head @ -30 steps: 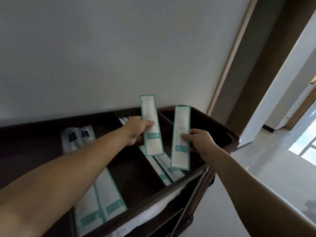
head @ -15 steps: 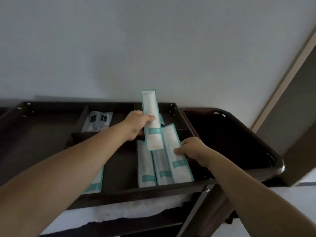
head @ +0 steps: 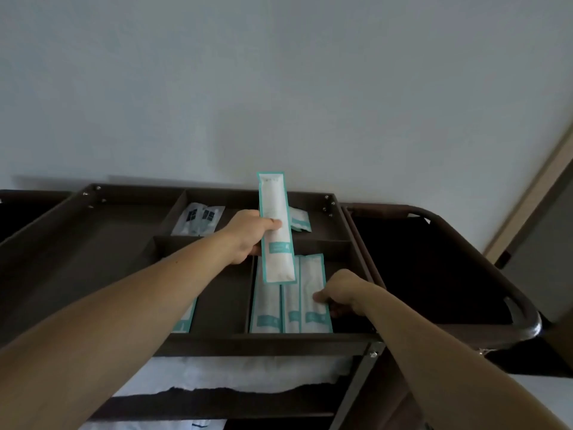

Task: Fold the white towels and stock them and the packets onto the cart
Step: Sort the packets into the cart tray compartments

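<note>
The dark cart (head: 279, 345) stands against the wall, its top tray split into compartments. The white towels (head: 248, 372) lie on the shelf beneath, so by my reckoning we're in the packet-stocking part of the job.

In the near right compartment a row of packets (head: 266, 308) lies flat, side by side, teal ends toward us. The right hand (head: 347, 294) is down in there, thumb on top and fingers curled at the edge of the rightmost packet (head: 311, 274), pinching it as it lies against its neighbour.

The left hand (head: 248, 235) hovers above the divider, fingers and thumb clamped on the raised packet (head: 276, 231), which stands upright in the air, clear of the tray. Small packets (head: 198, 217) sit in the back compartment.

Next, I'd say, the right hand needs to let go and get clear. The raised packet then wants tipping flat and lowering into the row. Room looks tight there, so it may have to go on top, or the row be nudged over.
</note>
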